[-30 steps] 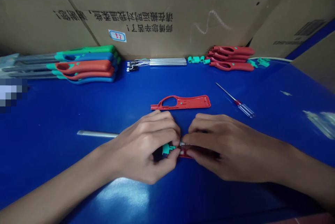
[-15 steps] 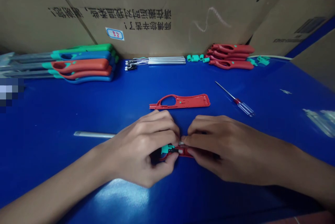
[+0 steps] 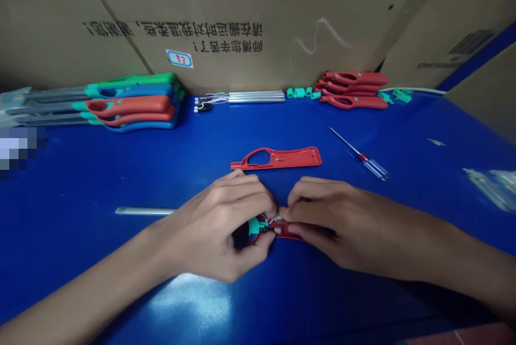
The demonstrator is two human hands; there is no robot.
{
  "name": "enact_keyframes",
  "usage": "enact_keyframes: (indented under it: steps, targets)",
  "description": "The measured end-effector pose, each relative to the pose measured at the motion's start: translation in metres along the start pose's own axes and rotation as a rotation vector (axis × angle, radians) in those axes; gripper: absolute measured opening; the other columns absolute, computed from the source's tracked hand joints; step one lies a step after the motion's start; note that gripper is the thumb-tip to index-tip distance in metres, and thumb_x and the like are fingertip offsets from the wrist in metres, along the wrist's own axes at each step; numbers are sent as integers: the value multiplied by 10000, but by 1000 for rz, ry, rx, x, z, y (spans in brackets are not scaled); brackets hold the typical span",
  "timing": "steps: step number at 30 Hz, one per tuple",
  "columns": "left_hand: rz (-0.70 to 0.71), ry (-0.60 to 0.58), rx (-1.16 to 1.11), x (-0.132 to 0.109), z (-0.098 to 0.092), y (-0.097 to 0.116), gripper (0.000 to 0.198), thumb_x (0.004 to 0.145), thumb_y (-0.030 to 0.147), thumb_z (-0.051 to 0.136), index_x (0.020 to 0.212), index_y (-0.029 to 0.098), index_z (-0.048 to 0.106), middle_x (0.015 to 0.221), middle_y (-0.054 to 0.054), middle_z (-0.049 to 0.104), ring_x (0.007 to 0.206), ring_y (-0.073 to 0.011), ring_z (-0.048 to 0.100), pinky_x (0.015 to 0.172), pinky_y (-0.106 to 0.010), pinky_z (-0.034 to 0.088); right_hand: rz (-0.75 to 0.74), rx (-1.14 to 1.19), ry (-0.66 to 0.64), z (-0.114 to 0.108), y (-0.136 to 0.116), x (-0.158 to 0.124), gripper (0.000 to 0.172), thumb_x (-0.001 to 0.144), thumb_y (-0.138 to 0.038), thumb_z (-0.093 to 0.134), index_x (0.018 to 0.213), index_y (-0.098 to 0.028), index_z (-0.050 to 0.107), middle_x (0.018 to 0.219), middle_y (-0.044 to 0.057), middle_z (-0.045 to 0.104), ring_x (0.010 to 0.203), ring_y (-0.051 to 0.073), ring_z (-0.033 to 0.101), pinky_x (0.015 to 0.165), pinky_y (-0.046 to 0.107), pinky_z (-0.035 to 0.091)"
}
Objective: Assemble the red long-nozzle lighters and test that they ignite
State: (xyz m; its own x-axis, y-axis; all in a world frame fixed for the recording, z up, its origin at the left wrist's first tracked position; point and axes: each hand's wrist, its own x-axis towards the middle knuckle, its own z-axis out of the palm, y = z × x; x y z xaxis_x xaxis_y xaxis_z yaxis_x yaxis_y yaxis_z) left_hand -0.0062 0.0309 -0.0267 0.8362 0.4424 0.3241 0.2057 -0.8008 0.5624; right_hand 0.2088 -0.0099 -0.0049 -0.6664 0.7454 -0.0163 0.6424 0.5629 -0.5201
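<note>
Between my hands lies a red half casing (image 3: 287,231) of a long-tube lighter. Inside it sit a teal trigger (image 3: 253,225) and a small black part (image 3: 266,229) with a pale tip; thin white wires show beside them. My left hand (image 3: 229,227) is closed round the casing's left part, thumb at the black part. My right hand (image 3: 330,216) pinches the casing's right part, its fingertips by a small whitish piece (image 3: 278,218). A silver metal tube (image 3: 145,211) reaches out to the left from behind my left hand. Fingers hide much of the casing.
A matching red half casing (image 3: 296,157) lies just beyond my hands, a screwdriver (image 3: 360,157) to its right. Along the cardboard (image 3: 226,6) are finished lighters (image 3: 133,106), metal tubes with wires (image 3: 256,96), teal rings (image 3: 299,92) and stacked red casings (image 3: 352,90).
The whole view has shifted slightly. Both hands keep nearly the same grip, with the fingers moving only a little; the white wires and whitish piece show more clearly.
</note>
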Motion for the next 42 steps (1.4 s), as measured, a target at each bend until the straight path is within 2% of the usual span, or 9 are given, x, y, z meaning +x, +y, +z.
enact_keyframes:
  steps: [7,13,21,24,27,30,32,36,42]
  targets:
    - [-143,-35,-30,-2,-1,4,102,775,147,634,873,135,608,807,-27,638,784,-152,578,735,-289,471,16,2,34,0,-1,1,110,882,-125,583,856,-159,684,811,11,632,778,129,579,718,259,447]
    - [-176,-53,-42,-3,-3,3,85,766,134,574,842,158,605,788,-15,608,730,-142,549,697,-286,457,0,-26,16,1,-2,0,156,890,-124,546,767,-155,638,837,27,601,796,133,556,721,259,456]
    - [-255,-97,-47,2,-7,8,101,751,114,553,809,167,618,773,1,624,730,-127,559,699,-257,447,-12,-20,23,3,0,-1,160,899,-127,535,764,-155,616,848,23,592,799,127,552,746,257,457]
    - [-330,-178,-46,7,-14,8,91,751,128,569,770,186,636,740,26,642,677,-111,566,659,-240,437,-13,-35,30,4,1,-1,160,901,-125,532,776,-154,627,851,27,595,811,132,556,759,261,456]
    - [-393,-329,-7,18,-24,6,110,747,150,592,766,220,674,721,49,668,640,-105,579,606,-226,425,-24,-48,23,4,0,-1,171,904,-129,523,771,-159,627,838,30,596,815,140,559,766,270,457]
    - [-401,-517,53,38,-35,5,119,756,175,626,796,243,716,676,59,687,588,-98,595,562,-210,415,-29,-73,19,3,0,-1,187,906,-132,510,755,-165,613,819,30,592,801,147,559,742,278,459]
    - [-380,-586,132,50,-39,7,100,737,170,668,783,234,730,641,45,687,611,-122,611,527,-209,399,-33,-86,18,3,1,-1,193,907,-133,503,746,-167,605,808,29,589,794,150,559,734,284,461]
    - [-288,-637,201,65,-42,10,210,701,79,659,750,266,741,633,39,689,681,-158,620,453,-207,343,-31,-87,-14,3,2,-2,181,908,-133,500,783,-171,625,834,38,595,830,167,563,775,309,473]
    - [-200,-694,210,67,-43,14,237,703,22,608,656,226,721,518,41,627,418,-96,498,369,-220,245,-41,-102,-28,3,1,-1,163,904,-137,516,814,-164,648,836,48,600,839,180,562,777,327,480]
